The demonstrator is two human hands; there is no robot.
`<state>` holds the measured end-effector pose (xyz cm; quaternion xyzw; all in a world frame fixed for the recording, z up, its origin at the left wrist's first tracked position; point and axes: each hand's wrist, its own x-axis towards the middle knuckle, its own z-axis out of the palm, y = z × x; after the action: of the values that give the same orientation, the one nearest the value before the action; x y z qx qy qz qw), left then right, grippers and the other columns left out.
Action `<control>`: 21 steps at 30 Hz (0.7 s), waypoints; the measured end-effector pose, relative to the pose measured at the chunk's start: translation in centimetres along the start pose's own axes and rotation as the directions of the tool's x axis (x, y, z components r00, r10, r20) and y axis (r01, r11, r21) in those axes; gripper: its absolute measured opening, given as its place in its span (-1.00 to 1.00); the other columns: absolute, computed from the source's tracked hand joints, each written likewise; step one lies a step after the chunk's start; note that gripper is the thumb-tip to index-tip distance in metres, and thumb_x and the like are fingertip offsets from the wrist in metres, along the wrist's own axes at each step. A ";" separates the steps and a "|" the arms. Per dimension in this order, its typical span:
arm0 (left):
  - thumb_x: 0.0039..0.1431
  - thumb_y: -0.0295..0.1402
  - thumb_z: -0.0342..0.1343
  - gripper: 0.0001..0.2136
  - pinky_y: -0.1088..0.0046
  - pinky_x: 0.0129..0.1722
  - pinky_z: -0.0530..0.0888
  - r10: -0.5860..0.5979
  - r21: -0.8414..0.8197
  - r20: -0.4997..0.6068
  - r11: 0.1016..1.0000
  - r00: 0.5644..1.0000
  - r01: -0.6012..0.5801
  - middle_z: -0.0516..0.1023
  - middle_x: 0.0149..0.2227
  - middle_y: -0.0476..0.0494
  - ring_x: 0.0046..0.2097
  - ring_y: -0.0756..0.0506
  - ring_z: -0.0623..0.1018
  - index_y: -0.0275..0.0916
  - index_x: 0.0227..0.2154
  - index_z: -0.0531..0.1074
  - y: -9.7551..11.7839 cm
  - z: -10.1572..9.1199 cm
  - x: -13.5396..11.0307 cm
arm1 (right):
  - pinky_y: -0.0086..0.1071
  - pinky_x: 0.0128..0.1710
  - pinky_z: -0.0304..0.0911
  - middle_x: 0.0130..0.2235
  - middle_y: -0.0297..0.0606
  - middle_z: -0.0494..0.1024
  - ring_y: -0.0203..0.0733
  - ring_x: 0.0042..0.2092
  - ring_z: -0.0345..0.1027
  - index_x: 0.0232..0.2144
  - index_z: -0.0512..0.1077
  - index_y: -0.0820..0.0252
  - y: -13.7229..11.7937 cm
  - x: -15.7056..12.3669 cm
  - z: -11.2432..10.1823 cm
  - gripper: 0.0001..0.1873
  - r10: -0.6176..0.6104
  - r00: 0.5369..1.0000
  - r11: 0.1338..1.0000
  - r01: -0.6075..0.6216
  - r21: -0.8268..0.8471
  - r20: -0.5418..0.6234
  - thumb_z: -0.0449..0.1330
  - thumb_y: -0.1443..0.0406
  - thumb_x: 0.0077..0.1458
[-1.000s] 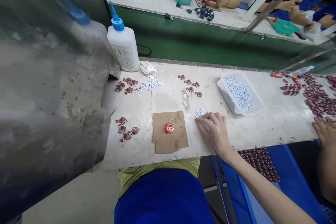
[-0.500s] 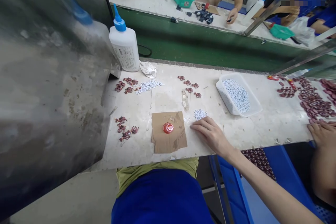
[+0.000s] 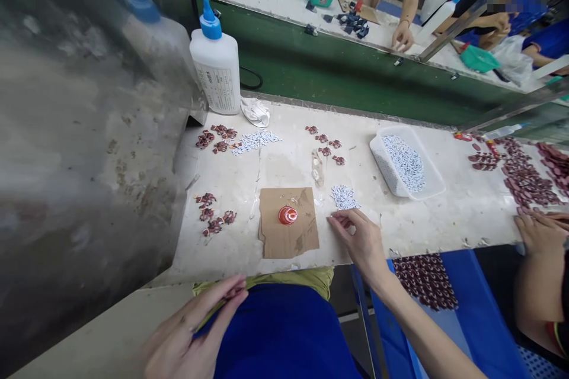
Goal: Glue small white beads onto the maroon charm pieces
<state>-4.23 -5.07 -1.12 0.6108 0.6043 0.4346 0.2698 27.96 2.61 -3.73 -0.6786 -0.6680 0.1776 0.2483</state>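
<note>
Head view: the white tray (image 3: 377, 157) sits far right on the table (image 3: 448, 219), part-filled with tiny white pieces (image 3: 404, 163). A loose white pile (image 3: 344, 196) lies just far of the right hand (image 3: 362, 240), whose fingers rest close together on the tabletop; whether it grips anything, I cannot tell. Just left lies the cardboard (image 3: 288, 240), carrying a red cap (image 3: 287, 215). The left hand (image 3: 186, 331), below the near table edge, pinches a dark red piece (image 3: 235, 291). A glue bottle (image 3: 217, 71) stands far left beside the metal housing (image 3: 89, 130). A co-worker's hand (image 3: 540, 234) rests at the right edge. Bare tabletop lies between.
</note>
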 end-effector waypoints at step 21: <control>0.24 -0.31 0.27 -0.83 0.77 0.00 0.56 -0.121 -0.155 0.118 0.978 0.986 0.139 0.67 -0.16 0.12 -0.17 0.12 0.67 -0.02 -0.11 0.59 0.6 3.3 4.0 | -0.21 -0.23 0.42 -0.22 -0.17 0.61 -0.09 -0.20 0.51 -0.21 0.53 0.12 -2.5 1.6 -1.2 -0.80 -0.153 0.969 0.981 0.124 0.152 0.194 0.15 0.20 0.41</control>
<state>-1.49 -0.59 -1.34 0.5683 0.5900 0.4305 0.3788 26.64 4.01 -1.20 -0.5893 -0.7221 0.2747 0.2364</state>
